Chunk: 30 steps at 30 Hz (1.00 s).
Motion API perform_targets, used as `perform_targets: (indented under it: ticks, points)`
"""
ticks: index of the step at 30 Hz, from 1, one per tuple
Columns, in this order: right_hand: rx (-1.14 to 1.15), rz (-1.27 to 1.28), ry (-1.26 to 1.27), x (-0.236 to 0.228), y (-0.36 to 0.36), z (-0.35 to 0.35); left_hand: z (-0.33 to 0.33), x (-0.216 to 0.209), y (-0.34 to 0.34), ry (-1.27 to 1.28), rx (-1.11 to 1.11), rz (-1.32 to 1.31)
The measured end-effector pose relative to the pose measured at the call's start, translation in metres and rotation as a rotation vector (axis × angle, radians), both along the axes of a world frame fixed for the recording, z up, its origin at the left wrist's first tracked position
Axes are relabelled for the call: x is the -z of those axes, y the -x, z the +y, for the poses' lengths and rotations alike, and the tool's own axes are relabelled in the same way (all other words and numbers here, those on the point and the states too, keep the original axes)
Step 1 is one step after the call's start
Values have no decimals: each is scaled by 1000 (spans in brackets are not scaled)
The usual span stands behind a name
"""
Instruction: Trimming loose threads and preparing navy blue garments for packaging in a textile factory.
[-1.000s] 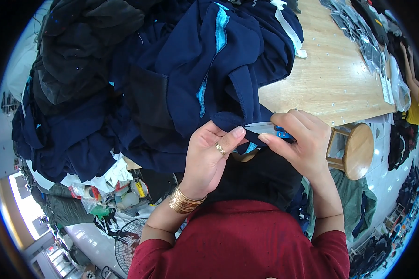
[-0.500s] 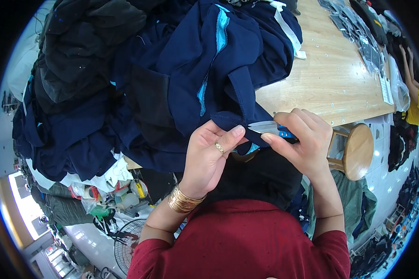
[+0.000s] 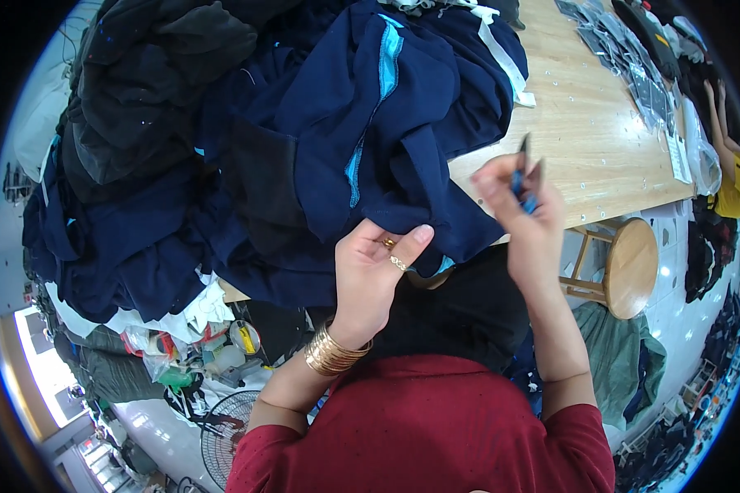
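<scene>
The left hand (image 3: pixel 370 275) pinches an edge of the smooth, softly folded navy garment (image 3: pixel 423 90) near the table's (image 3: pixel 608 156) near edge. Apart from it, the blurred right hand (image 3: pixel 530 215) grips slim blue-handled snips (image 3: pixel 517 181), their long axis and parted, pointed blades aimed away from that edge.

A round wooden stool (image 3: pixel 631 267) stands beside the table (image 3: pixel 608 168), a green sheet (image 3: pixel 604 353) crumpled near it. Flat grey pieces (image 3: pixel 649 92) lie at the table's far right, near a clear plastic bag (image 3: pixel 702 152) — farther right, a person in yellow (image 3: pixel 733 191). A fan (image 3: pixel 214 448) shows lower left.
</scene>
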State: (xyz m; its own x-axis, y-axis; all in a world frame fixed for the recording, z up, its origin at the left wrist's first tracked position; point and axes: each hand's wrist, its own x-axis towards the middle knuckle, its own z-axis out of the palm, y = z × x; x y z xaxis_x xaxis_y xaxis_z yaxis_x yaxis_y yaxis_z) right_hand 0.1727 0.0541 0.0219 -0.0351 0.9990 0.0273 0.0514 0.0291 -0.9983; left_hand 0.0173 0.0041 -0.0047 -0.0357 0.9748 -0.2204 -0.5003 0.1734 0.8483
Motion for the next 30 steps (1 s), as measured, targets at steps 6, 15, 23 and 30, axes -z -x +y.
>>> perform_targets:
  ticks: [6,15,23,30]
  points:
    - [13,-312,-9,1,-8,-10,-5,0,0,-142,1,104]
    - [-50,-284,-113,-5,-6,-22,-4,-2,-2,-172,11,127]
    - [-201,-220,168,20,-5,-11,-4,4,2,-127,466,446]
    - [270,-837,144,58,-127,46,-1,-39,87,-210,-45,781]
